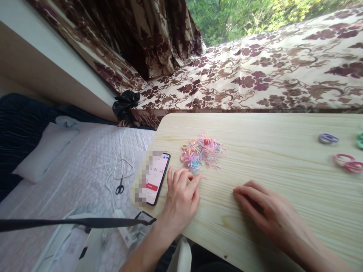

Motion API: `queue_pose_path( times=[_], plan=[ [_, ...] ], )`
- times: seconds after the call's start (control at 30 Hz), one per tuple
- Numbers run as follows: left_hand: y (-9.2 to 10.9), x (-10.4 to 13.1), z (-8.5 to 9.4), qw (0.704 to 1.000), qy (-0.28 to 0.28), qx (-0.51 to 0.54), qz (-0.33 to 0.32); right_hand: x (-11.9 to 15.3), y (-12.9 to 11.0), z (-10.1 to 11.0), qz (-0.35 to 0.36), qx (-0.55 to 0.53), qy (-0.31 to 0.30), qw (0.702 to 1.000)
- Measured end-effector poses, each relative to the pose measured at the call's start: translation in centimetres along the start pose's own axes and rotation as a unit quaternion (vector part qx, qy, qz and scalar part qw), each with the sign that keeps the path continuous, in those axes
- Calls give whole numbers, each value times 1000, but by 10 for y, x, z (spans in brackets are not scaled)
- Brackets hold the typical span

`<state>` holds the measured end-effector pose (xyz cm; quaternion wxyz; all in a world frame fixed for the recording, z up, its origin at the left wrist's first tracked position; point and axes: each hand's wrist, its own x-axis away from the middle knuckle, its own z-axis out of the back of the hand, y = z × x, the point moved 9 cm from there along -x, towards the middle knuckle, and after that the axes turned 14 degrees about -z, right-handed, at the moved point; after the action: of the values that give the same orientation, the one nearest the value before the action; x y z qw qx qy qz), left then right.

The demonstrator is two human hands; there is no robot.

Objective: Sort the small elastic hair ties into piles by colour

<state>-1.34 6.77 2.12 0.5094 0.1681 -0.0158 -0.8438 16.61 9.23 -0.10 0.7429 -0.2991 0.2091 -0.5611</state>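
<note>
A loose pile of small pastel hair ties [201, 151] and thin pink, yellow, lilac and blue strands lies on the light wood table [272, 151]. My left hand [181, 194] is at the pile's near edge, its fingers bent and apart, with the index fingertip beside the strands. Over the table to the right rests my right hand [263, 206], thumb and fingers drawn together at the tips, with nothing visible in them. Sorted at the far right are purple hair ties [328, 138], pink hair ties [348, 163] and green hair ties [360, 140] at the frame's edge.
A phone [154, 179] showing a timer lies left of my left hand. Beyond the table's left edge is a bed [85, 162] with scissors [119, 188], a white cable and a power strip [124, 230]. A dark strap [85, 223] crosses the lower left. Behind stands a cloth-covered sill [227, 83].
</note>
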Motion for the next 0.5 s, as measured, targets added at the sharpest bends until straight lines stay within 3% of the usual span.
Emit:
queue_pose_path(
  times=[0.5],
  plan=[
    [0,2,-1,999,-24,-21,14,0,2,-1,-15,4,-17,1000]
  ],
)
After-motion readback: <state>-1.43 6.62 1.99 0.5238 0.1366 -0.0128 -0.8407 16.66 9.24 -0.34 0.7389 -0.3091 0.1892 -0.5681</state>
